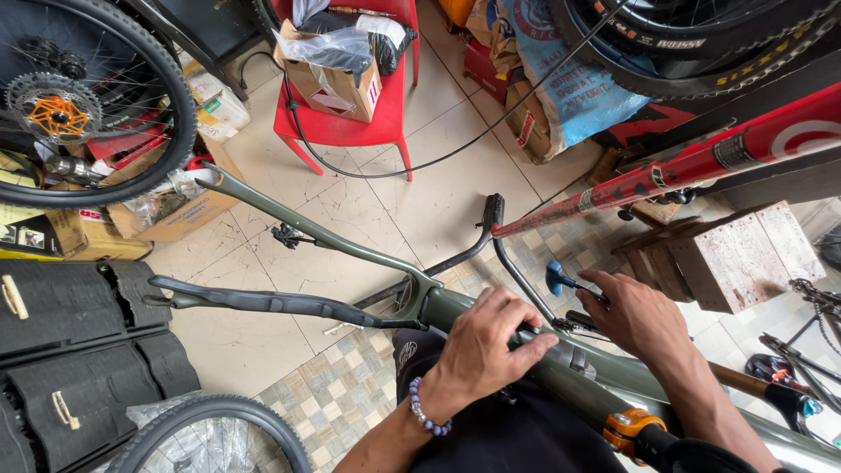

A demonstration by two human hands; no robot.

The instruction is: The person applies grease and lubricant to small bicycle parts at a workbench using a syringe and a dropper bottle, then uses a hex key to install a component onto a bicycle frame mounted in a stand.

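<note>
The left hand [486, 346] is gripping the green bike frame [350, 241], fingers curled over it. The right hand [635, 315] is pinching a blue-handled tool [558, 278].

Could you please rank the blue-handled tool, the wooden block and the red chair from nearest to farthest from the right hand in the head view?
1. blue-handled tool, at the right hand's fingertips.
2. wooden block, to the right, beyond the hand.
3. red chair, far off at upper left.

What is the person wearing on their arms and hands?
Both arms are bare, with no sleeves and no gloves. The left hand has a bracelet of purple and pale round beads at the wrist. The right hand wears nothing.
</note>
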